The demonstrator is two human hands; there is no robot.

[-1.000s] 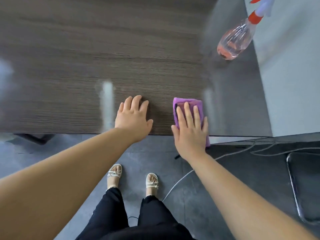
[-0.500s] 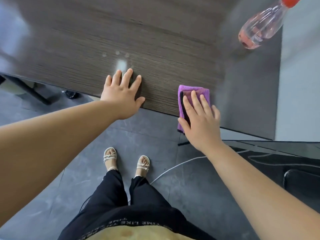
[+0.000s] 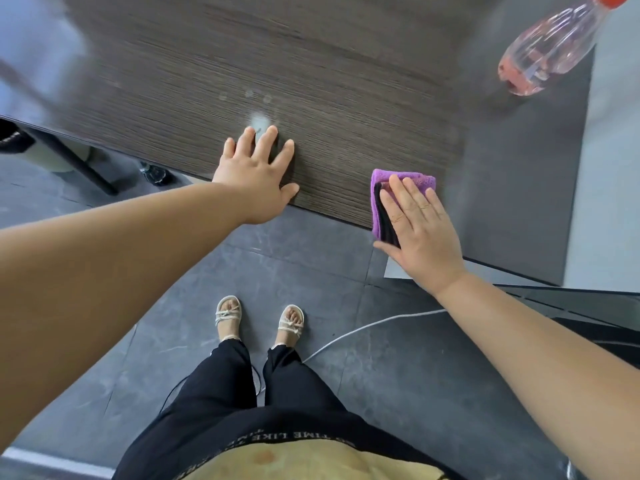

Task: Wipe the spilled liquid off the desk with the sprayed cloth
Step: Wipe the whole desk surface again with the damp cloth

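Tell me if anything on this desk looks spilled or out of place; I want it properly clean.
Yes. A pale wet patch lies just beyond the left hand, with small droplets farther back. The purple cloth under the right hand overhangs the desk edge.

arms: bare, no sleeves | trousers point(image 3: 277, 403): black, cropped | waistband: pale lettering | top point(image 3: 311, 462): yellow | sandals point(image 3: 227, 315): cream, strappy, open-toed

The table point(image 3: 346, 64) fills the upper frame. At its near edge, the left hand point(image 3: 256, 178) lies flat mid-frame, with the right hand point(image 3: 420, 233) on the cloth point(image 3: 405, 181) to its right. The spray bottle point(image 3: 547, 53) stands at upper right.
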